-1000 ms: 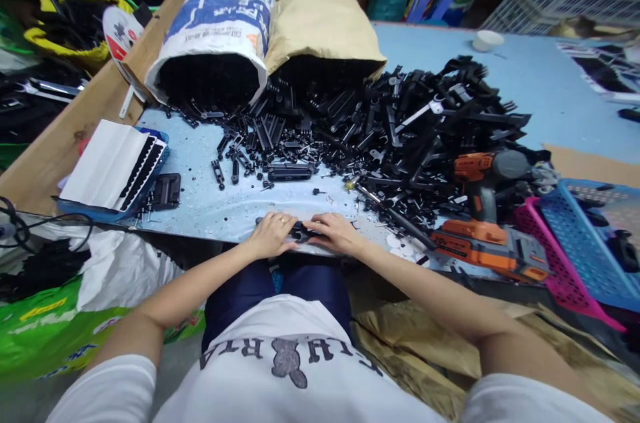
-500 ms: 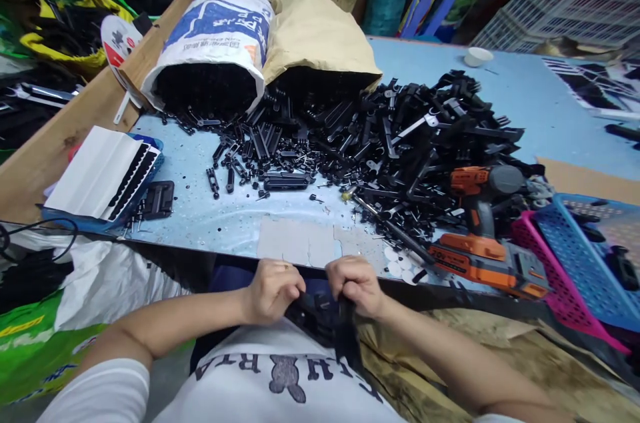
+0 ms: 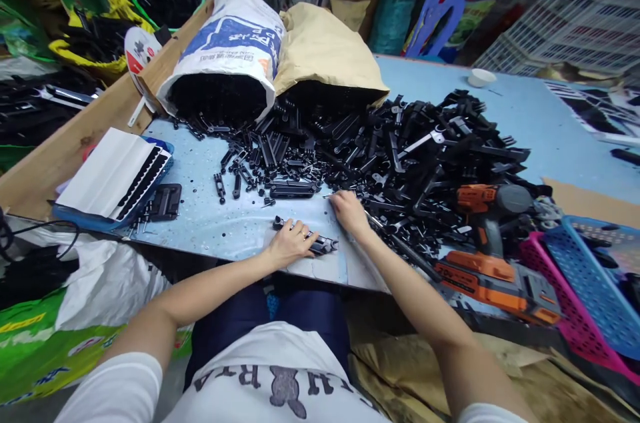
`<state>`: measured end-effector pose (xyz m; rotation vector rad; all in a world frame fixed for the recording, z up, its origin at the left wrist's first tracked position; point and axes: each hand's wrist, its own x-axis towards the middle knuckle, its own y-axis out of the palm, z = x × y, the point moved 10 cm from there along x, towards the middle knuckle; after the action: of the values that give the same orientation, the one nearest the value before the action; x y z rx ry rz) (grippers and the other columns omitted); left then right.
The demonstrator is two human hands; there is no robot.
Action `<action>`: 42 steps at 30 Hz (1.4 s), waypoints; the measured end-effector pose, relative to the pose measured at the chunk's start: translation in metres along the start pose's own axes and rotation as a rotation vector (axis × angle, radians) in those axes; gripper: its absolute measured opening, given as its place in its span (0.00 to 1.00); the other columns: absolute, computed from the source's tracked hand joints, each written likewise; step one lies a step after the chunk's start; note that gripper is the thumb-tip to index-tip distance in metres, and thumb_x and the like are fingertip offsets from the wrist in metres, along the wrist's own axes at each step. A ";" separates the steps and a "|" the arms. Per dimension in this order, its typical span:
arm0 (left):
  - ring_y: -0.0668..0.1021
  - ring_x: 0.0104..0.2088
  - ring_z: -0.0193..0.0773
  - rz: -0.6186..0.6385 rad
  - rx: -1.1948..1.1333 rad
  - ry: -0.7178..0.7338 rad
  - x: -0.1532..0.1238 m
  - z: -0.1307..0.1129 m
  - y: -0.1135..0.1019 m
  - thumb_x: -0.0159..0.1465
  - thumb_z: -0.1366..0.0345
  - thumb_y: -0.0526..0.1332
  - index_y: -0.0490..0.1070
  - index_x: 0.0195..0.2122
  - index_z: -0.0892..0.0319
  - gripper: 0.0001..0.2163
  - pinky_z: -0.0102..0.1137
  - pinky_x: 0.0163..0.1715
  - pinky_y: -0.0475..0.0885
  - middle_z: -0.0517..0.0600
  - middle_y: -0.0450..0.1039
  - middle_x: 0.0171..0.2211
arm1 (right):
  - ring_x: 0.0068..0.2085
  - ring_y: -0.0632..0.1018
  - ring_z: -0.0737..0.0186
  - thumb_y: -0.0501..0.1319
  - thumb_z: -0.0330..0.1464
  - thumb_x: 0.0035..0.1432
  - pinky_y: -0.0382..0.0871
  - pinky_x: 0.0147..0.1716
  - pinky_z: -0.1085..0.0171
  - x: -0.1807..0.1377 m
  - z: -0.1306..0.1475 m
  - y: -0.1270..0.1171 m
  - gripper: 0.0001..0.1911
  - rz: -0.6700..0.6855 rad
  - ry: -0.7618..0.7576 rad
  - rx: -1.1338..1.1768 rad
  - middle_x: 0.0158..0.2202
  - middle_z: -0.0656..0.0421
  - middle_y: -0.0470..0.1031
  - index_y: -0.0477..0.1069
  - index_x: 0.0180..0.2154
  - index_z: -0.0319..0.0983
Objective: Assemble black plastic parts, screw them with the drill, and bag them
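Note:
My left hand (image 3: 291,244) is wrapped over a long black plastic part (image 3: 326,246) at the table's front edge. Both ends of the part stick out from under the fingers. Farther forward, my right hand (image 3: 349,211) touches the table with its fingertips pinched together. What is between them is too small to make out; a tiny thin piece shows by the fingertips. Just beyond lies a pair of long black parts (image 3: 293,189), beside loose small screws and fittings. A large heap of black plastic parts (image 3: 420,149) spreads to the right of them.
A white sack (image 3: 235,43) and a tan sack (image 3: 327,53) lie with their mouths toward me. An orange cordless drill (image 3: 490,256) stands at right, near blue (image 3: 593,289) and pink baskets (image 3: 545,276). White sheets (image 3: 107,173) lie in a blue tray (image 3: 87,219) at left.
Both hands have moved from my lap up onto the table. The black part has come up with my left hand, and my right hand has let go and reached forward to the small pieces.

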<state>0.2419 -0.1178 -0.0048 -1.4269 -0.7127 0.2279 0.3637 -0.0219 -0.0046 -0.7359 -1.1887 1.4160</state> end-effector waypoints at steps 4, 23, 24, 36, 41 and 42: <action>0.69 0.44 0.48 0.113 -0.010 -0.085 0.024 0.035 0.016 0.61 0.55 0.59 0.65 0.52 0.61 0.22 0.40 0.40 0.61 0.60 0.69 0.44 | 0.48 0.65 0.51 0.46 0.36 0.64 0.61 0.46 0.56 0.048 -0.003 -0.044 0.19 -0.162 0.037 -0.188 0.49 0.47 0.67 0.67 0.49 0.35; 0.70 0.48 0.50 0.149 -0.052 -1.171 -0.052 0.342 -0.018 0.57 0.73 0.54 0.66 0.45 0.68 0.14 0.38 0.45 0.65 0.63 0.68 0.44 | 0.49 0.72 0.51 0.57 0.36 0.59 0.64 0.45 0.58 0.176 0.010 0.014 0.19 0.172 0.371 -0.194 0.47 0.44 0.70 0.65 0.49 0.32; 0.70 0.47 0.50 0.157 -0.054 -1.177 -0.053 0.343 -0.018 0.57 0.73 0.54 0.67 0.43 0.69 0.13 0.38 0.45 0.66 0.64 0.68 0.43 | 0.49 0.72 0.50 0.58 0.37 0.57 0.65 0.45 0.57 0.182 0.009 0.018 0.22 0.175 0.424 -0.181 0.47 0.42 0.70 0.64 0.49 0.31; 0.72 0.33 0.39 0.011 -0.380 -0.586 -0.059 0.121 -0.038 0.65 0.64 0.51 0.61 0.37 0.59 0.05 0.33 0.33 0.69 0.52 0.67 0.35 | 0.48 0.73 0.51 0.66 0.38 0.45 0.67 0.44 0.56 0.176 -0.022 -0.005 0.28 0.001 0.613 0.061 0.45 0.50 0.71 0.65 0.48 0.36; 0.73 0.42 0.44 0.141 -0.219 -0.350 -0.067 0.044 0.001 0.63 0.67 0.56 0.63 0.43 0.63 0.09 0.37 0.39 0.70 0.56 0.69 0.39 | 0.35 0.74 0.60 0.64 0.42 0.45 0.68 0.34 0.62 0.098 -0.031 -0.026 0.25 -0.159 0.552 0.596 0.36 0.53 0.73 0.67 0.43 0.35; 0.72 0.46 0.46 0.137 -0.178 -0.342 -0.068 0.039 0.004 0.63 0.67 0.56 0.63 0.46 0.63 0.11 0.40 0.43 0.69 0.57 0.69 0.42 | 0.32 0.74 0.62 0.65 0.44 0.45 0.68 0.31 0.63 0.076 -0.029 -0.025 0.27 -0.131 0.506 0.700 0.34 0.54 0.73 0.67 0.44 0.34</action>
<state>0.1676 -0.1227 -0.0309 -1.6286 -0.9323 0.5355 0.3826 0.0562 0.0232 -0.4597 -0.3007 1.3072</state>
